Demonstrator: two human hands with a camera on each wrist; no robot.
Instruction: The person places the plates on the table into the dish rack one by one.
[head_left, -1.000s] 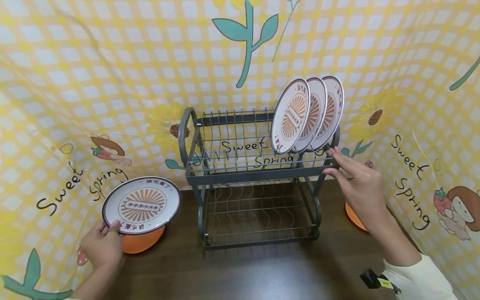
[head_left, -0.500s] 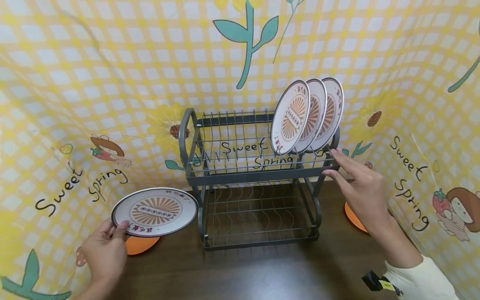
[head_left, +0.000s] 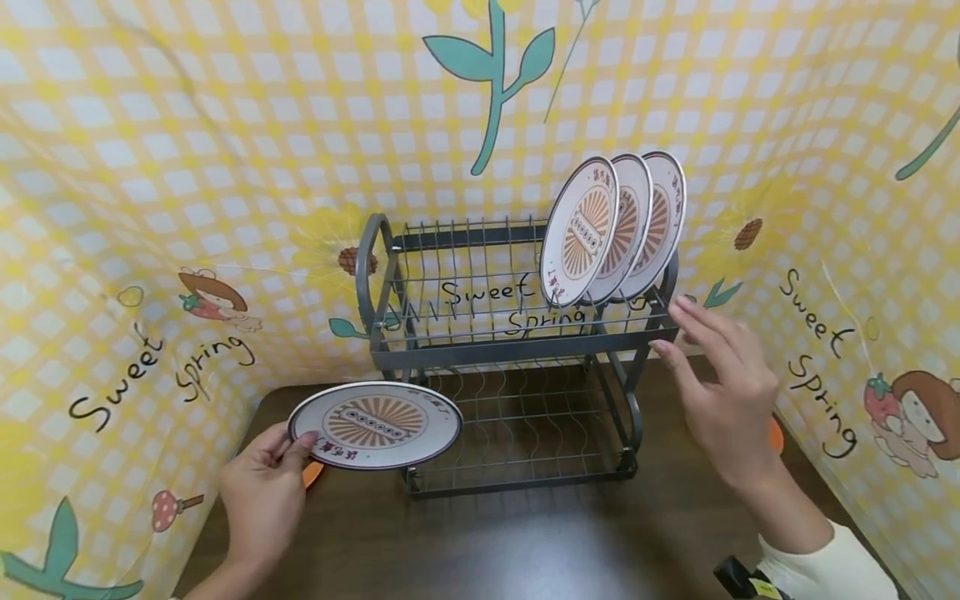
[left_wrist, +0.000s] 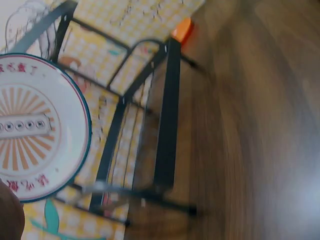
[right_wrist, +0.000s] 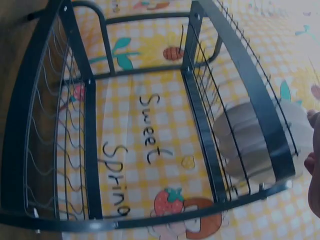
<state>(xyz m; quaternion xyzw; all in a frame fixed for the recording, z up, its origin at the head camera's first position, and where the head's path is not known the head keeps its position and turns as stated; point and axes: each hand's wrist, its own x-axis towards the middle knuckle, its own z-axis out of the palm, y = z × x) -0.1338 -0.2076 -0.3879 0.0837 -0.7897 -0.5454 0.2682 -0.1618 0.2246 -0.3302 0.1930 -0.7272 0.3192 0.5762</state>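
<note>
My left hand pinches a white patterned plate at its left rim, thumb on top. That plate is tilted nearly flat and overlaps the lower left part of a dark grey two-tier dish rack. In the left wrist view, the plate appears beside the rack's frame. Three matching plates stand on edge at the right end of the upper tier. My right hand is beside the rack's upper right front corner, fingers spread and holding nothing. Its fingertips show at the edge of the right wrist view.
The lower tier has wavy wire dividers. An orange disc-like thing peeks out beside my left hand, and another beside my right wrist. A yellow checked cloth surrounds the brown wooden table.
My left hand has carried the plate rightward toward the rack, and the plate has tipped flatter. My right hand's fingers have come off the rack's corner and spread. The standing plates stay put.
</note>
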